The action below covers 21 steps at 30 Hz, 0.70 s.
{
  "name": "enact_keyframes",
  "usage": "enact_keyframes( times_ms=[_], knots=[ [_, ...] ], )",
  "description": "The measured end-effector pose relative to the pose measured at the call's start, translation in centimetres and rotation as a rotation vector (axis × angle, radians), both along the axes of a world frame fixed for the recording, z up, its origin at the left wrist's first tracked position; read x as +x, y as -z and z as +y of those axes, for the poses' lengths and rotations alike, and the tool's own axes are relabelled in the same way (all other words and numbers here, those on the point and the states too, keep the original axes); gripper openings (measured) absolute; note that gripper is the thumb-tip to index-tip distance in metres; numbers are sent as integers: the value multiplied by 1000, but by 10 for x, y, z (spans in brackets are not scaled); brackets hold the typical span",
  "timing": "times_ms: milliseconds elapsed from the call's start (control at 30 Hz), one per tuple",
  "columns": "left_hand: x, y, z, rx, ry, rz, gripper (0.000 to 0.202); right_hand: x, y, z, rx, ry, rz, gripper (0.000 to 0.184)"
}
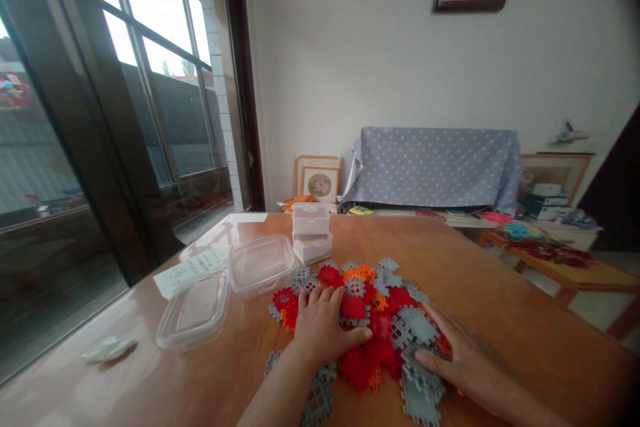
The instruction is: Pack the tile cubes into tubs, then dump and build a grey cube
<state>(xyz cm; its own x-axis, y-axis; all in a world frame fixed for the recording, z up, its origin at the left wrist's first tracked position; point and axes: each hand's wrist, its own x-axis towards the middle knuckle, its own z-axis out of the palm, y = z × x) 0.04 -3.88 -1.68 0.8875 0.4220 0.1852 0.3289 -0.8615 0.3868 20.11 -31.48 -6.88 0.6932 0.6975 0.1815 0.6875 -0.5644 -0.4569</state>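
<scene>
The interlocking pieces [360, 368], red, grey and orange, lie in a loose heap on the bench [400, 240]. The left hand [320, 323] rests palm down on the heap, fingers spread; the right hand [460, 348] is at its right edge, thumb apart from the fingers, over grey pieces. Two stacked boxes [311, 221] stand just behind; left of the heap lie clear containers [263, 267] and a written paper [200, 267].

Toothed pieces [383, 332] are red, grey and orange, the table [480, 287] brown, the cloth [435, 168] blue-grey with pale spots.
</scene>
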Motion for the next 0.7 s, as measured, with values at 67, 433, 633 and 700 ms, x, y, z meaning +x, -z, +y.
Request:
enact_keyframes(
  times_ms=[67,433,633,700],
  knots=[
    [1,2,-1,13,4,-1,92,-4,1,13,10,-24,-31,91],
    [6,6,2,-6,-49,-66,72,4,-18,91,352,25,42,65],
    [9,9,6,-75,-99,-128,70,-7,-40,136,501,11,184,64],
    [11,10,8,-106,-113,-179,68,-15,-45,148,525,-34,198,59]
  ],
)
